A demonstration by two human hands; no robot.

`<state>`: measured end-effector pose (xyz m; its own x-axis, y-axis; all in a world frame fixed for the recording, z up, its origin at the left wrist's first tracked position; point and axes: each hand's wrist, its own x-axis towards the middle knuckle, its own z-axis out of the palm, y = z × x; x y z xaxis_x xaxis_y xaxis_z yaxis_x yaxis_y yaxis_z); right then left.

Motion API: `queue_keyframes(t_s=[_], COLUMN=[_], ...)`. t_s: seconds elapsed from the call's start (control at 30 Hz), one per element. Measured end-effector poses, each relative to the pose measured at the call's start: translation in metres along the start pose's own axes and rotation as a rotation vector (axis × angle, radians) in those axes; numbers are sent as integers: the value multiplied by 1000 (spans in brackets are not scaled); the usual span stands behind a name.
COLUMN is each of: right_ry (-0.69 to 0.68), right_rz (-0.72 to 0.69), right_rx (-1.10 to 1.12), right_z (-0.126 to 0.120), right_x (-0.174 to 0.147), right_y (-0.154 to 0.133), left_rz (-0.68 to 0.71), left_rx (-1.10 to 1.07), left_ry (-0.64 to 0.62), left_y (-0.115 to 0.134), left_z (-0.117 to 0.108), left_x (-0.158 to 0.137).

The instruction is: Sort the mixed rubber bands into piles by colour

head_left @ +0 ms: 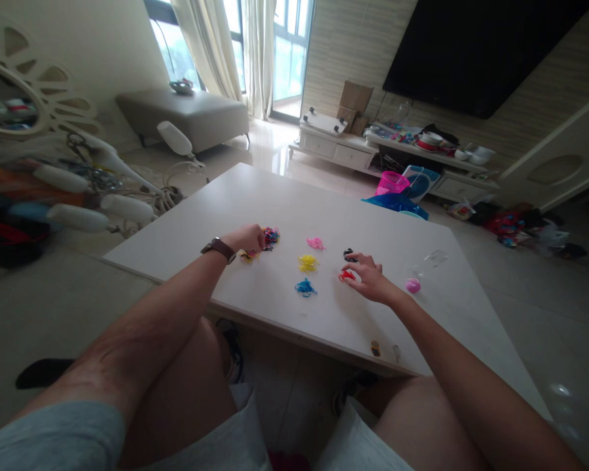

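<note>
A mixed-colour pile of small rubber bands (271, 235) lies on the white table (275, 196), with my left hand (249, 239) at its left side. That hand's fingers are curled down and closed, and what they hold, if anything, is hidden. Some more mixed bands (249, 256) show beneath its wrist. My right hand (370, 277) hovers just over a red pile of bands (346, 275), fingers apart. Black bands (349, 254) lie just beyond its fingers. Between my hands are pink bands (316, 243), yellow bands (307, 263) and blue bands (305, 286).
On the table's right are a pink lump (413, 285) and a clear plastic piece (436, 259). A small yellow-and-dark figure (375, 348) sits near the front edge. Beyond the table stand a pink basket (391, 182) and a cluttered TV cabinet (352, 156). White lamp shades (127, 207) are at left.
</note>
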<state>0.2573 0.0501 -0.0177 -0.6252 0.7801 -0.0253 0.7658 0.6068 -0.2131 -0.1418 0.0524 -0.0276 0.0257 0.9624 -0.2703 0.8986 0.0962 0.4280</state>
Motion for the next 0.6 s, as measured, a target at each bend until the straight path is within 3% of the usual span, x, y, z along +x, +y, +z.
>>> queue_keyframes(t_s=[0.27,0.6], right_ry=[-5,-11], right_rz=[-13,-18], right_rx=[2,1], right_z=[1,0], right_x=[-1,-1], right_y=[2,0], left_rz=[-64,-69], left_rx=[-65,1], left_ry=[-144,-168], left_y=[-11,-13], left_z=[15,23], left_x=[9,11])
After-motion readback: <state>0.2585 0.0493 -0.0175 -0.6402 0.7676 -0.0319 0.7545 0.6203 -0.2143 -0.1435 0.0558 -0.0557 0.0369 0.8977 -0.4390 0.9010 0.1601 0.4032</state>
